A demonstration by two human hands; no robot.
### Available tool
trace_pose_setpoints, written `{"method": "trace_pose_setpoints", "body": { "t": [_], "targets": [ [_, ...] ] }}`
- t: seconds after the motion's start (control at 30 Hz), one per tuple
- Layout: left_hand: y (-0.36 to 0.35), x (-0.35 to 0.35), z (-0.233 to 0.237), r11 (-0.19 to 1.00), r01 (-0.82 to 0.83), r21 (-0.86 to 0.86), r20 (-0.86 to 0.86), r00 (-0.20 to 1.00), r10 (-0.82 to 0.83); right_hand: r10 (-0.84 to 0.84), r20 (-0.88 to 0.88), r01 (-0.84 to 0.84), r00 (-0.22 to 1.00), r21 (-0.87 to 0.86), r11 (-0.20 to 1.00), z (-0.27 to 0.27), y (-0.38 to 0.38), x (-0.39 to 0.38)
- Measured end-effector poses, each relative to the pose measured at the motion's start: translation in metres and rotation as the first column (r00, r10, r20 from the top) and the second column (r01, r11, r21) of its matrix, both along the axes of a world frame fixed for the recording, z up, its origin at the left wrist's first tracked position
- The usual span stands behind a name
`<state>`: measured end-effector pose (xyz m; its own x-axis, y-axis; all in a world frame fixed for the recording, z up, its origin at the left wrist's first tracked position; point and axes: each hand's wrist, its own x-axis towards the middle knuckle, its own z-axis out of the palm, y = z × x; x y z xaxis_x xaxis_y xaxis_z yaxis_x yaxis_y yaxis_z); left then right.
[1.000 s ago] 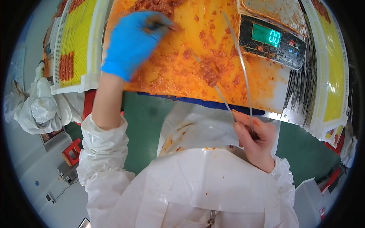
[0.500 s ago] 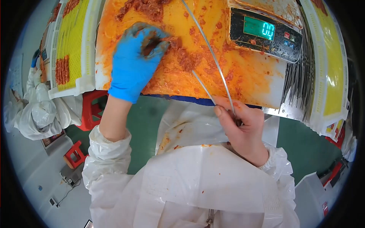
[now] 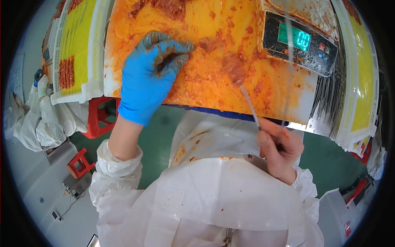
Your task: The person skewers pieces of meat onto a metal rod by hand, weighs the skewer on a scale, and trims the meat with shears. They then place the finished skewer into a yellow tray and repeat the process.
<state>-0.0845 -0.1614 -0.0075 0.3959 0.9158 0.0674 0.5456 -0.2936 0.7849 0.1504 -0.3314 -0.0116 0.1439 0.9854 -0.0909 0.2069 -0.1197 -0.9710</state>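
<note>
My left hand (image 3: pixel 150 74), in a blue glove smeared with meat paste, is over the orange-stained board (image 3: pixel 197 94). Its thumb and fingers curl toward each other; whether anything small is between them is hidden. My right hand (image 3: pixel 282 148), bare, is closed on thin metal skewers below the board's front edge. One skewer (image 3: pixel 250 106) carries a blurred lump of minced meat (image 3: pixel 233 71) at its far end. Another skewer (image 3: pixel 289 61) rises, blurred, across the scale (image 3: pixel 299 43), whose green display is lit.
More minced meat (image 3: pixel 170 7) lies at the board's back. Yellow trays stand left (image 3: pixel 82 41) and right (image 3: pixel 364 78), the left holding meat skewers (image 3: pixel 66 73). Loose skewers (image 3: pixel 327 96) lie beside the scale. A person in white (image 3: pixel 49 123) is at far left, near red stools (image 3: pixel 96 119).
My right hand has moved right with the skewers, and the meat on one has come away from my left hand. The board and scale appear shifted slightly right and down.
</note>
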Motion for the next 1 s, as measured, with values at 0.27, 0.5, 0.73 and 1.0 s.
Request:
{"method": "trace_pose_setpoints", "body": {
  "t": [0.27, 0.5, 0.73, 1.0],
  "targets": [
    [-0.014, -0.017, 0.012, 0.97, -0.132, -0.205, 0.045, 0.988, 0.144, 0.073, -0.002, -0.072, 0.997, 0.127, 0.989, -0.004, -0.002, -0.003],
    [-0.012, -0.016, 0.004, 0.972, -0.006, 0.237, -0.066, 0.998, 0.022, 0.149, 0.017, -0.148, 0.989, -0.075, 0.986, -0.001, -0.001, -0.012],
    [-0.012, -0.015, -0.004, 0.948, 0.017, 0.317, -0.227, 0.972, 0.059, 0.171, -0.018, -0.172, 0.985, -0.071, 0.983, -0.001, -0.007, -0.012],
    [-0.02, -0.017, -0.01, 0.989, -0.103, 0.107, 0.049, 0.994, 0.098, 0.166, -0.029, -0.168, 0.986, -0.068, 0.983, -0.005, 0.001, -0.023]
  ]
}}
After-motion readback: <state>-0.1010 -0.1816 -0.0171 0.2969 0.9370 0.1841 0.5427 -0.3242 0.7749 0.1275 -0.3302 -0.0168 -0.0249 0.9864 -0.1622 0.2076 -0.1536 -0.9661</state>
